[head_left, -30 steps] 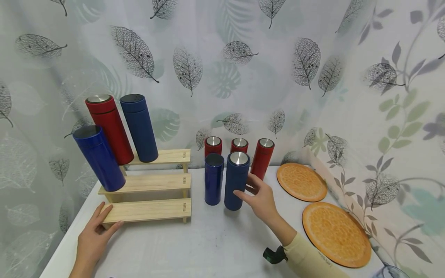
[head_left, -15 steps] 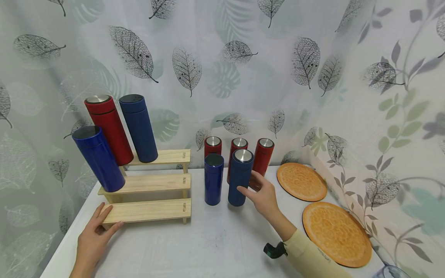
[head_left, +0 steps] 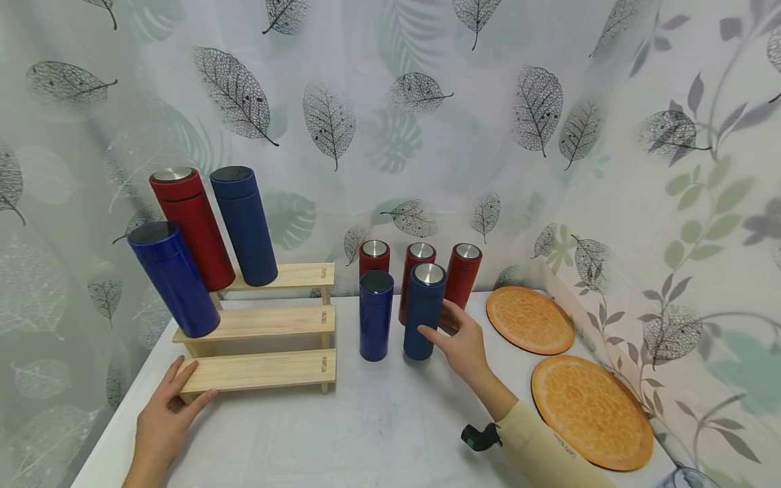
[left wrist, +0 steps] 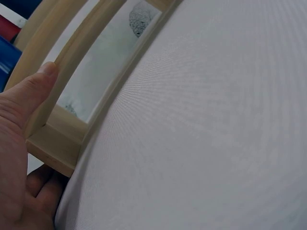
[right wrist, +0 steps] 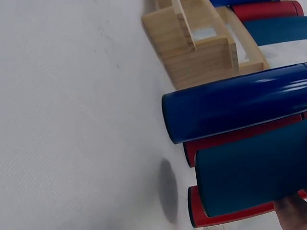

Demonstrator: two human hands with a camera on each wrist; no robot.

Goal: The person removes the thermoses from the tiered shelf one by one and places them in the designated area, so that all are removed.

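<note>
My right hand [head_left: 460, 342] grips a matte dark blue thermos bottle [head_left: 422, 315] with a silver lid, thumb across its front. In the right wrist view its base stands apart from a shadow on the cloth, so the bottle looks slightly raised. Beside it on the left stands a glossy blue bottle [head_left: 375, 318]. Red bottles stand behind: a left one [head_left: 375, 257], a middle one [head_left: 410, 271] and a right one [head_left: 462, 274]. My left hand [head_left: 163, 417] holds the left end of a three-step wooden shelf [head_left: 262, 371], its thumb [left wrist: 38, 86] on the front edge.
On the shelf's middle step is a glossy blue bottle [head_left: 173, 281]; on the top step are a red bottle [head_left: 195, 230] and a matte blue bottle [head_left: 245, 227]. Two round orange mats [head_left: 529, 320] lie at the right. A leaf-patterned curtain [head_left: 390, 169] hangs behind the white table [head_left: 366, 434].
The right hand has moved the matte blue bottle slightly right and back, away from the glossy blue one, uncovering more of the middle red bottle. The left hand has stayed in place.
</note>
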